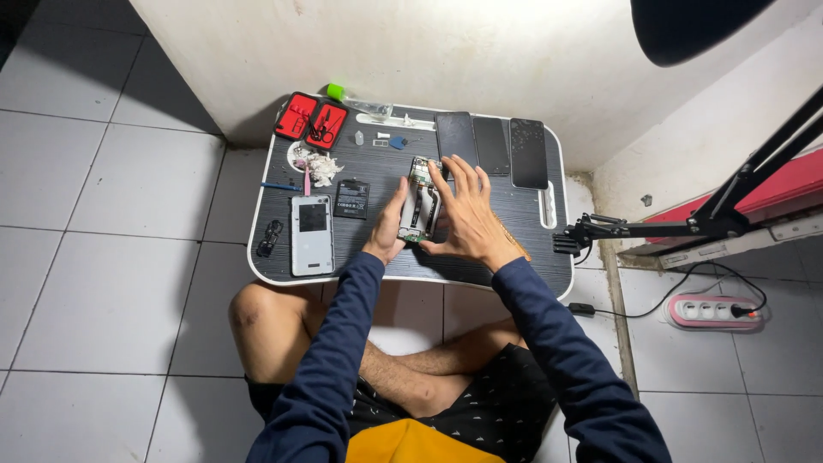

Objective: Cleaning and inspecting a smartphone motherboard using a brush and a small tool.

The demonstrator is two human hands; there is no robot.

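An opened phone body [419,200] with exposed circuit boards lies upright on the dark lap table [523,249]. My left hand [387,230] holds its left edge, thumb and fingers closed on the side. Over its right side rests my right hand [465,214], fingers spread and fingertips touching the top. A silver back cover [311,233] lies to the left, and a black battery [351,199] sits between the cover and the phone.
Three dark phones or screens [491,146] line the table's back edge. An open red tool case [310,120], crumpled tissue [319,165], small parts, and a pink tool lie at the left. A lamp arm [686,225] and power strip [713,311] are at the right.
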